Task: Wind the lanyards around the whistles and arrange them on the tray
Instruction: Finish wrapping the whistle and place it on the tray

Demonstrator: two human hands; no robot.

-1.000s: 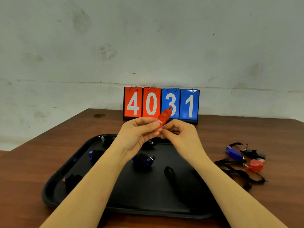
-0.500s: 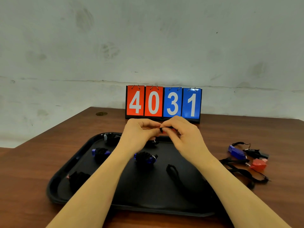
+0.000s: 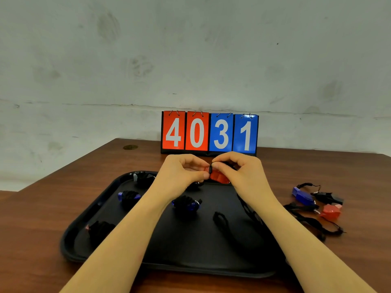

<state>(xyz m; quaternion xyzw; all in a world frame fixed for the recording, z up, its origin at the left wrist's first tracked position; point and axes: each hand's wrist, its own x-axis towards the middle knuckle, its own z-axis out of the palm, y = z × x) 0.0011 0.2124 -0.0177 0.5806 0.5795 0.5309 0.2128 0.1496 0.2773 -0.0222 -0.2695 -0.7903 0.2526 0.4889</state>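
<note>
Both hands up over far edge of tray point(image 3: 88, 210). Left hand point(image 3: 182, 174) pinches red whistle point(image 3: 219, 177) w/ thumb & fingers; right hand point(image 3: 239, 174) grips it too, fingers curled on the black lanyard point(image 3: 220, 220), whose loop lies on tray. Several wound whistles on tray, e.g. blue one point(image 3: 187, 205). Unwound pile point(image 3: 313, 201) on table point(image 3: 42, 218), right of tray. Scoreboard point(image 3: 209, 133) behind reads 4031.

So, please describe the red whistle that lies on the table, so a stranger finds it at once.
Look right of the black tray, on the bare wooden table, at the small pile of unwound whistles. The red whistle lies nearest the viewer there. Its neighbours are blue and black.
</note>
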